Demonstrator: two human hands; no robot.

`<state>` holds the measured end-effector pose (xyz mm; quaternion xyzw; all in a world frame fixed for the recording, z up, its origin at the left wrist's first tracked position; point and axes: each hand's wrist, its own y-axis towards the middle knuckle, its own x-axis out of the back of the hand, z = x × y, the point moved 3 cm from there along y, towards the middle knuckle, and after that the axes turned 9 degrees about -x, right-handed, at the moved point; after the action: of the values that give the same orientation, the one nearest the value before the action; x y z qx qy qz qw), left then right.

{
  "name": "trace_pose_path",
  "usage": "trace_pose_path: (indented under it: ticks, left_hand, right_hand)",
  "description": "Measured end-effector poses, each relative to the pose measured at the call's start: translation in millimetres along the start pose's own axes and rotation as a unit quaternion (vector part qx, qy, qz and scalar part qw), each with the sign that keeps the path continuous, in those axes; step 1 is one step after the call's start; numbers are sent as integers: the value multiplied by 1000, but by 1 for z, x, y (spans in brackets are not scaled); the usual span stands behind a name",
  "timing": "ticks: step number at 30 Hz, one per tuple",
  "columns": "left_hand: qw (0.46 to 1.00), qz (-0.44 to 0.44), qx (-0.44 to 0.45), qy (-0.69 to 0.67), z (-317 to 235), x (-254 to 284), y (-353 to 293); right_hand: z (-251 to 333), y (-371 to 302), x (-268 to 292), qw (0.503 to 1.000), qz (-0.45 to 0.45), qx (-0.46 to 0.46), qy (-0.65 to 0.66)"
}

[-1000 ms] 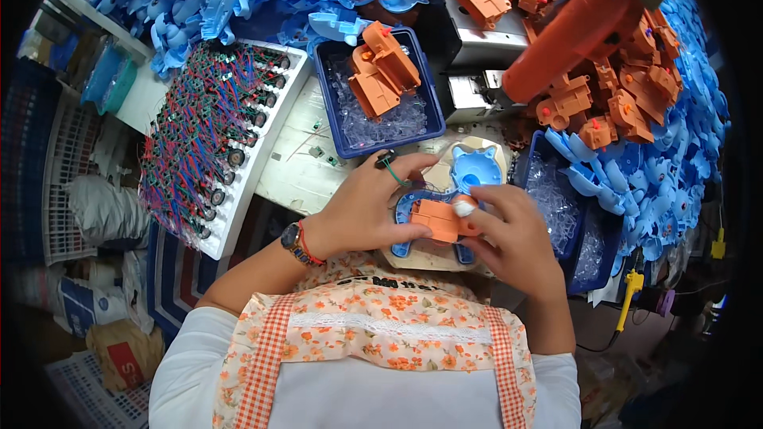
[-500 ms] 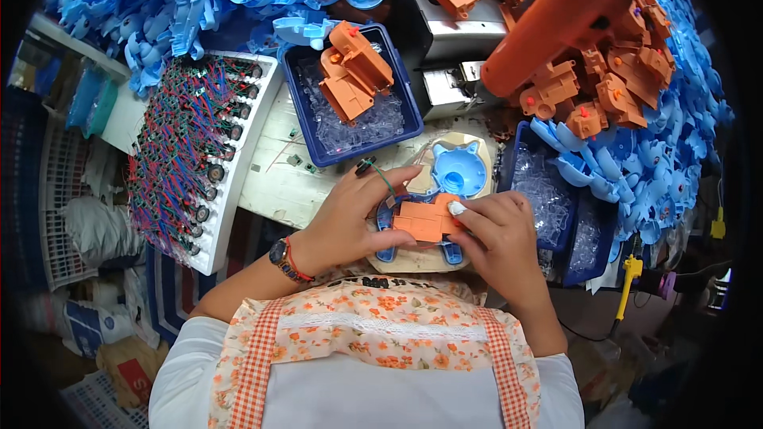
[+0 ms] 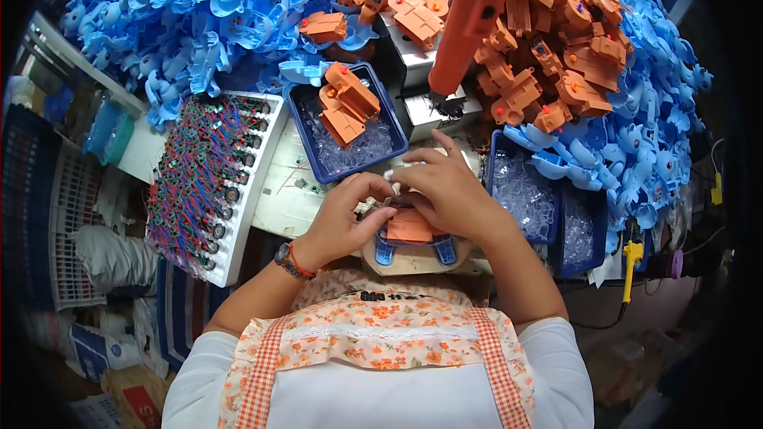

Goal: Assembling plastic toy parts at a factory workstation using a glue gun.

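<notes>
An orange plastic box (image 3: 409, 226) lies in a blue plastic shell (image 3: 445, 249), whose two lower ends show past the box. Beneath them is a pale board (image 3: 409, 264). My left hand (image 3: 342, 218) is at the box's upper left, its thumb and forefinger closing toward each other. My right hand (image 3: 449, 191) reaches over the box's far side, fingertips brought together close to the left ones. One right fingertip has a white covering. Whatever the fingers pinch is too small and hidden to make out. My hands cover the shell's far, round part.
A blue bin (image 3: 350, 171) of clear pieces holds orange boxes on top. Left of it, a white foam tray (image 3: 258, 179) carries wired parts. Other clear-piece bins (image 3: 520, 195) stand right. An orange cylindrical tool (image 3: 469, 28) hangs ahead, between heaps of orange boxes (image 3: 584, 56) and blue shells (image 3: 207, 0).
My right hand has left the box's right end and moved up and left, over its far side. My left hand has let go of the box's left side and curled its fingers. The view has shifted.
</notes>
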<state>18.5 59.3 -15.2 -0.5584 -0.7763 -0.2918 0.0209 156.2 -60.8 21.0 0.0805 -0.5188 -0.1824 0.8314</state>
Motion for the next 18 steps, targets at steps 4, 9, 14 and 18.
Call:
trace_pose_path:
  ticks: [4, 9, 14, 18]
  left_hand:
    - [999, -35, -7, 16, -4, 2, 5]
    - [941, -36, -184, 282, -22, -1, 14]
    - [935, -29, -195, 295, -33, -11, 8]
    - [944, -11, -159, 289, -31, -18, 6]
  right_hand:
    - [10, -18, 18, 998, 7, -37, 49]
    - [30, -42, 18, 962, -39, -193, 189]
    - [16, -61, -14, 720, -114, -345, 592]
    - [33, -60, -13, 813, -111, -296, 488]
